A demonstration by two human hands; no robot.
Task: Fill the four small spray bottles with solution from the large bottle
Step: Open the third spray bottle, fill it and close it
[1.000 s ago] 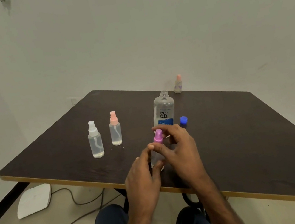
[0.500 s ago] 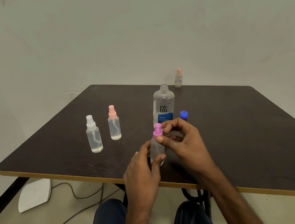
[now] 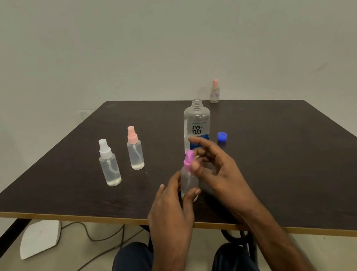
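Observation:
My left hand (image 3: 173,205) grips the clear body of a small spray bottle (image 3: 189,181) with a magenta spray top (image 3: 188,161), near the table's front edge. My right hand (image 3: 217,171) pinches that top between thumb and fingers. Just behind stands the large clear solution bottle (image 3: 196,125), uncapped, with a blue label. Its blue cap (image 3: 222,137) lies to its right. A white-topped spray bottle (image 3: 109,163) and a peach-topped spray bottle (image 3: 134,149) stand upright to the left, both holding clear liquid. A small pink-topped bottle (image 3: 214,92) stands at the far edge.
The dark table (image 3: 294,150) has a light wooden rim and sits close to a white wall. Below it are my knees in dark trousers, a white device (image 3: 39,237) on the floor at left and cables running from it.
My right hand's fingers have shifted around the magenta top, thumb now pressing its side. The bottle stays in my left hand at nearly the same spot. The camera has tilted slightly.

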